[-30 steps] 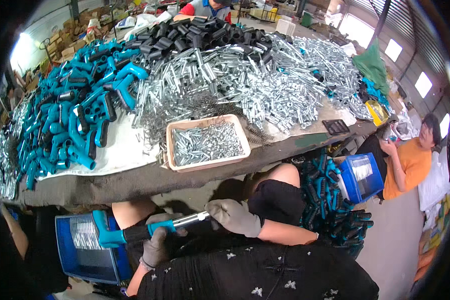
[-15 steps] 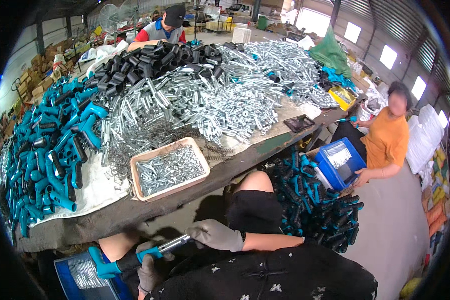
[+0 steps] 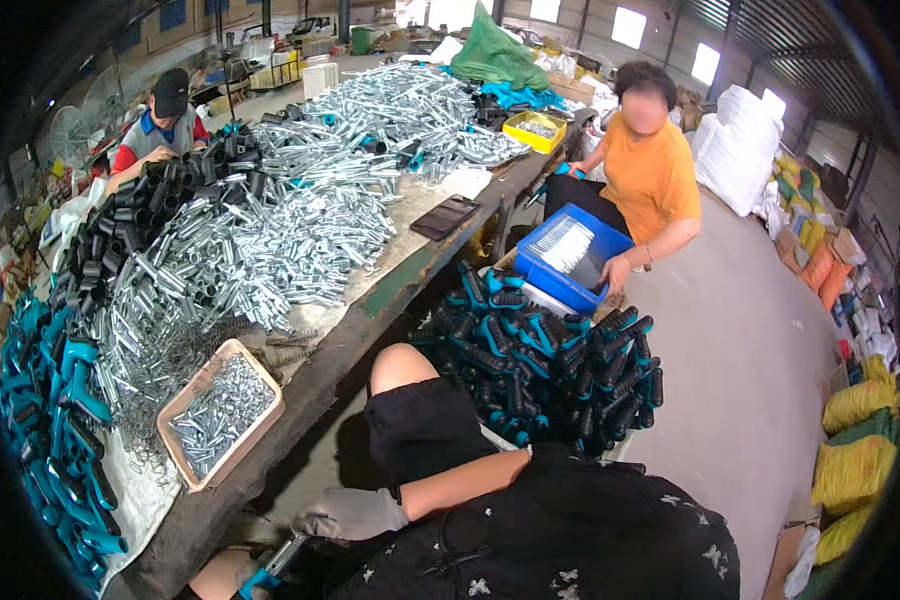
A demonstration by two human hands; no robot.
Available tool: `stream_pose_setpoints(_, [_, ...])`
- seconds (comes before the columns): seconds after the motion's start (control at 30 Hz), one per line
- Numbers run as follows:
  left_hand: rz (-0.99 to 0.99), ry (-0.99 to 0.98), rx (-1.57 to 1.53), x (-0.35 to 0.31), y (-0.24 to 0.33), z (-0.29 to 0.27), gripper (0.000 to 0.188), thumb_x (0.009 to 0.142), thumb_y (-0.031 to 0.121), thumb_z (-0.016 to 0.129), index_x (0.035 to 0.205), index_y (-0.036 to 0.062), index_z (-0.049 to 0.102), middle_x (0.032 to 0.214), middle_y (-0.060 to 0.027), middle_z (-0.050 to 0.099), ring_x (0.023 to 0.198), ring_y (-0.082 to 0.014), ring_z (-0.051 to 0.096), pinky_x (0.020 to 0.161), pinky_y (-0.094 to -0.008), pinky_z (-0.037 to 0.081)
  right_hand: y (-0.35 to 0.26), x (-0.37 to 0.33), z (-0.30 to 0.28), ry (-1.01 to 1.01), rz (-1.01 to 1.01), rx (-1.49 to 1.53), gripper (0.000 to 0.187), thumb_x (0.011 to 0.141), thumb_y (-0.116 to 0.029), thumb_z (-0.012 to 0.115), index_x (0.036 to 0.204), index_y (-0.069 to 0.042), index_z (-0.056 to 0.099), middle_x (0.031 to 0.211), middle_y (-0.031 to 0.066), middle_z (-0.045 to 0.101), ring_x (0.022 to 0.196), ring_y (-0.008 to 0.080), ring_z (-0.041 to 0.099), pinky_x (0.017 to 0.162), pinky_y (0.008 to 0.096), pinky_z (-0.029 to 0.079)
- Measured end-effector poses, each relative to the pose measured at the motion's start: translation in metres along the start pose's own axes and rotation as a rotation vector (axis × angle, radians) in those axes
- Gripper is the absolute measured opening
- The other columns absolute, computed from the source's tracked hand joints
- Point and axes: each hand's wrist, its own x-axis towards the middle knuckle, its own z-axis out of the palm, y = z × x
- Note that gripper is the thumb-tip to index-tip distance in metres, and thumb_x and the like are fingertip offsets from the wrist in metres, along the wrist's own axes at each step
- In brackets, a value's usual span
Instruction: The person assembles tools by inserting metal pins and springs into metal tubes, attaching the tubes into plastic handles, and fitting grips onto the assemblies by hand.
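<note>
Near the lower edge lies a teal tool with a silver metal tube [image 3: 288,553], cut off by the picture's rim. My right hand [image 3: 355,513], in a grey glove, is closed around the upper end of the tube. My left hand [image 3: 253,570], gloved too, shows only in part beside the teal section and appears wrapped around it. Above them, a pale tray [image 3: 267,412] of small screws and metal pieces rests at the table's edge.
Silver tubes and pins [image 3: 300,240], black sleeves [image 3: 120,215] and teal handles [image 3: 75,380] are heaped on the table. Right of my knee is a pile of black-and-teal handles [image 3: 560,370]. Behind it, a person in orange [image 3: 655,180] holds a blue bin [image 3: 540,270]. Another person [image 3: 165,125] works across the table.
The view has swung right, so the table sits further left and the orange-clad person nearer the middle. My hands and the tool now appear lower, with most of the teal part out of sight.
</note>
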Motion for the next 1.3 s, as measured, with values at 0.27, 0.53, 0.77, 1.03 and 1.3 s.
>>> stream_pose_setpoints(0.27, [0.043,-0.036,0.141,0.008,0.005,0.001,0.048,0.088,0.04,0.074,0.116,0.0036,0.059,0.097,-0.0056,0.064,0.084,-0.0169,0.06,0.075,-0.03,0.05,0.032,0.013,0.012,0.058,-0.305,-0.164,0.026,0.097,-0.033,0.058,0.101,-0.008,0.065,0.076,0.0159,0.065,0.065,0.0327,0.061,0.06,0.0432,0.046])
stream_pose_setpoints(0.53, [0.098,-0.048,0.262,0.008,0.009,0.003,0.045,0.088,0.038,0.074,0.114,0.0036,0.059,0.096,-0.005,0.065,0.082,-0.0172,0.06,0.074,-0.03,0.05,-0.001,0.004,0.009,-0.003,-0.425,-0.176,0.007,0.088,-0.007,0.056,0.092,-0.006,0.062,0.074,0.006,0.062,0.063,0.0136,0.058,0.057,0.0298,0.045])
stream_pose_setpoints(0.77, [0.143,-0.059,0.366,0.011,0.013,0.004,0.043,0.088,0.036,0.074,0.113,0.0036,0.06,0.095,-0.0044,0.065,0.081,-0.0174,0.06,0.073,-0.0301,0.05,-0.009,0.008,0.009,0.135,-0.573,-0.199,0.015,0.087,-0.018,0.066,0.088,-0.004,0.06,0.075,0.0097,0.06,0.066,0.0267,0.056,0.06,0.0374,0.042])
stream_pose_setpoints(1.03, [0.191,-0.068,0.473,0.013,0.016,0.004,0.04,0.088,0.034,0.074,0.111,0.0035,0.061,0.093,-0.0038,0.065,0.079,-0.0176,0.06,0.072,-0.0301,0.05,-0.009,0.013,0.02,-0.125,-0.393,-0.336,0.017,0.083,-0.017,0.069,0.09,-0.007,0.058,0.08,0.0112,0.059,0.079,0.0311,0.058,0.065,0.0383,0.045])
stream_pose_setpoints(1.3, [0.233,-0.055,0.576,0.011,0.016,-0.006,0.037,0.088,0.031,0.073,0.11,0.0035,0.062,0.092,-0.0031,0.065,0.077,-0.0179,0.06,0.071,-0.0302,0.049,-0.021,0.006,0.018,0.094,-0.48,-0.12,0.023,0.09,-0.025,0.065,0.086,-0.003,0.058,0.078,0.0154,0.063,0.081,0.0365,0.062,0.068,0.0422,0.048])
